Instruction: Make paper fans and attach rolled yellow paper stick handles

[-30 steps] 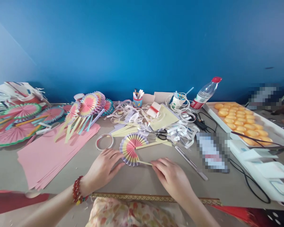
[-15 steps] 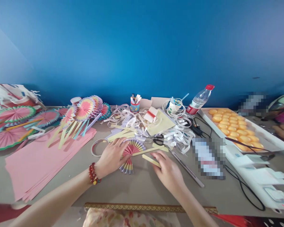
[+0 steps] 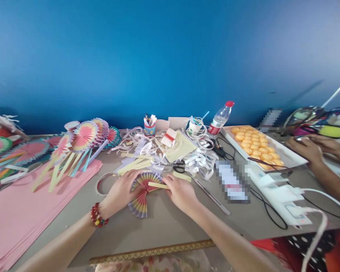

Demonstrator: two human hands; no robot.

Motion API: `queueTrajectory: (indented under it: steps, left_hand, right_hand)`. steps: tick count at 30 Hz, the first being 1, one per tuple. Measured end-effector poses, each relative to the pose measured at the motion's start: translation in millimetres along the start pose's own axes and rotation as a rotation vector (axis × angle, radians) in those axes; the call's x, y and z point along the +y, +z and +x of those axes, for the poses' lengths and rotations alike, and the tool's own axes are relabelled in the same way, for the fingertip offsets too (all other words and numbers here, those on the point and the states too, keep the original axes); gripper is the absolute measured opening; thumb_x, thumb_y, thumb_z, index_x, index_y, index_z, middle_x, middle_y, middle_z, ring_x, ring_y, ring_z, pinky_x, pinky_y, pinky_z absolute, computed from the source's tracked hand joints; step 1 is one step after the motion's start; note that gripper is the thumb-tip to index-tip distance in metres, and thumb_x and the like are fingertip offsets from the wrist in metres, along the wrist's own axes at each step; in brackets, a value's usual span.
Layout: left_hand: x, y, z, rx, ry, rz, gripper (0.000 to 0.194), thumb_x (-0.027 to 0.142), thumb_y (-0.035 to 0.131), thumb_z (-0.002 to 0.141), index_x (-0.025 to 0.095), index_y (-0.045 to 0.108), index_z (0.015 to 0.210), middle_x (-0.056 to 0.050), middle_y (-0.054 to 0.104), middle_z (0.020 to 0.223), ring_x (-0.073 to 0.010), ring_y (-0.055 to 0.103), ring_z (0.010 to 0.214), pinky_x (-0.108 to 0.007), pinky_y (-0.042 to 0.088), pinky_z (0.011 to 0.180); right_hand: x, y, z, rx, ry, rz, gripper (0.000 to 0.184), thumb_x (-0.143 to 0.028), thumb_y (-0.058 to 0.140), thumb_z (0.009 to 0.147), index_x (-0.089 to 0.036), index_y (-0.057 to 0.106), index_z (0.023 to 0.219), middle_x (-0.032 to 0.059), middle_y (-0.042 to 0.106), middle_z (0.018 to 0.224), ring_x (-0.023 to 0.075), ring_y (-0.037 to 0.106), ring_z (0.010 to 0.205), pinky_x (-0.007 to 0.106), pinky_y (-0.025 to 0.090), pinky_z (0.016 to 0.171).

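Note:
A pleated paper fan [image 3: 138,207] in pink, yellow and purple lies spread on the table before me, with a gap at its lower right. My left hand [image 3: 120,192] grips its left side; the fingertips are partly hidden by the folds. Between the fingers of my right hand [image 3: 181,190] is a short pale yellow paper strip [image 3: 156,185], whose free end lies across the fan near its middle. Another yellow strip [image 3: 182,176] lies just behind the right hand. A roll of tape [image 3: 98,186] rests left of the fan.
Pink paper sheets [image 3: 45,204] and finished fans [image 3: 86,136] lie left. Paper scraps [image 3: 150,149], a pen cup [image 3: 149,129] and a bottle [image 3: 219,119] stand behind. Rightward are a utility knife [image 3: 212,197], power strip [image 3: 272,200], tray [image 3: 296,163] and another person's hands [image 3: 308,149].
My right hand has moved left with the yellow strip, bringing its end over the fan. My left hand has shifted to the fan's left edge. The view has turned right.

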State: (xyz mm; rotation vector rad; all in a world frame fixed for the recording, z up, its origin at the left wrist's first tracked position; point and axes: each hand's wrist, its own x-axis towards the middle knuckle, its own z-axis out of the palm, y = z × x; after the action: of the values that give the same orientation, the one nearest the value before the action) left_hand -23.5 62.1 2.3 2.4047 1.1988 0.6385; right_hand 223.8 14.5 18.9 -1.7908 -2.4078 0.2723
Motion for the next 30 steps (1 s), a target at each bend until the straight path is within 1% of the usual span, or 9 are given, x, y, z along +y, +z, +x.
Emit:
queueTrajectory:
  steps: [4, 8, 13, 16, 19, 22, 26, 28, 30]
  left_hand:
    - [-5.5, -2.2, -0.7, 0.002, -0.104, -0.197, 0.041, 0.045, 0.059, 0.093, 0.024, 0.055, 0.128, -0.011, 0.063, 0.124, -0.0279, 0.062, 0.114, -0.045, 0.050, 0.098]
    - [-6.8, -7.9, 3.1, -0.068, -0.246, -0.634, 0.048, 0.044, 0.068, 0.086, 0.023, 0.055, 0.128, -0.010, 0.063, 0.118, -0.0228, 0.067, 0.098, -0.035, 0.057, 0.078]
    - [2.6, -18.5, 6.6, -0.209, -0.282, -0.936, 0.048, 0.031, 0.082, 0.073, 0.021, 0.068, 0.118, -0.008, 0.071, 0.107, -0.0247, 0.065, 0.103, -0.032, 0.054, 0.083]
    - [6.8, -20.9, 2.4, -0.218, -0.368, -0.992, 0.046, 0.031, 0.082, 0.073, 0.020, 0.070, 0.116, -0.006, 0.073, 0.098, -0.0198, 0.066, 0.084, -0.026, 0.052, 0.069]
    - [7.8, -20.6, -1.9, -0.094, -0.411, -1.082, 0.050, 0.034, 0.081, 0.076, 0.019, 0.066, 0.121, -0.005, 0.073, 0.096, -0.0149, 0.064, 0.072, -0.022, 0.048, 0.059]
    - [8.2, -19.0, -2.6, -0.013, -0.415, -1.223, 0.054, 0.033, 0.083, 0.073, 0.018, 0.065, 0.122, -0.006, 0.073, 0.098, -0.0177, 0.067, 0.081, -0.025, 0.052, 0.068]
    - [10.2, -15.1, -2.0, 0.029, -0.414, -1.311, 0.046, 0.034, 0.083, 0.073, 0.020, 0.068, 0.114, -0.005, 0.074, 0.095, -0.0185, 0.069, 0.086, -0.030, 0.053, 0.082]
    - [11.0, -13.0, -2.5, 0.040, -0.402, -1.337, 0.041, 0.034, 0.083, 0.073, 0.020, 0.070, 0.109, -0.004, 0.074, 0.093, -0.0180, 0.070, 0.084, -0.030, 0.053, 0.083]
    - [11.2, -11.1, -3.1, 0.046, -0.395, -1.361, 0.040, 0.035, 0.084, 0.072, 0.019, 0.070, 0.107, -0.005, 0.074, 0.094, -0.0189, 0.070, 0.086, -0.032, 0.053, 0.085]
  right_hand:
    - [-2.4, -24.6, -3.9, 0.000, -0.041, -0.031, 0.021, -0.011, 0.054, 0.090, -0.024, 0.064, 0.103, 0.0031, 0.066, 0.111, 0.0147, 0.066, 0.079, 0.024, 0.041, 0.063]
    - [-8.2, -56.1, -1.2, 0.050, -0.208, -0.102, 0.019, -0.007, 0.052, 0.090, -0.021, 0.065, 0.094, 0.0037, 0.066, 0.109, 0.0151, 0.065, 0.081, 0.024, 0.040, 0.059]
    - [-24.4, -82.5, 18.3, 0.081, -0.404, -0.180, 0.021, -0.006, 0.051, 0.091, -0.019, 0.066, 0.093, 0.0064, 0.067, 0.106, 0.0191, 0.064, 0.091, 0.024, 0.045, 0.063]
    - [-31.7, -91.8, 26.7, 0.131, -0.472, -0.170, 0.028, -0.006, 0.046, 0.092, -0.020, 0.067, 0.104, 0.0090, 0.063, 0.126, 0.0218, 0.063, 0.102, 0.025, 0.050, 0.067]
    - [-30.6, -97.6, 26.0, 0.204, -0.505, -0.024, 0.053, -0.004, 0.040, 0.088, -0.026, 0.055, 0.133, 0.0081, 0.052, 0.142, 0.0212, 0.062, 0.109, 0.027, 0.053, 0.074]
    - [-21.6, -97.3, 20.8, 0.301, -0.462, 0.164, 0.064, -0.005, 0.041, 0.084, -0.030, 0.046, 0.143, 0.0078, 0.050, 0.143, 0.0182, 0.064, 0.096, 0.030, 0.054, 0.077]
    - [-5.4, -83.6, 16.3, 0.545, -0.213, 0.602, 0.029, -0.025, 0.050, 0.093, -0.024, 0.059, 0.120, 0.0093, 0.061, 0.117, 0.0126, 0.055, 0.065, 0.026, 0.049, 0.060]
    - [0.1, -72.7, 15.5, 0.455, -0.091, 0.748, 0.022, -0.036, 0.055, 0.093, -0.021, 0.063, 0.107, 0.0028, 0.061, 0.085, 0.0105, 0.045, 0.054, 0.024, 0.042, 0.052]
    - [1.8, -60.9, 14.9, 0.246, -0.043, 0.783, 0.027, -0.044, 0.059, 0.091, -0.019, 0.066, 0.098, -0.0038, 0.049, 0.064, 0.0098, 0.039, 0.051, 0.023, 0.036, 0.050]
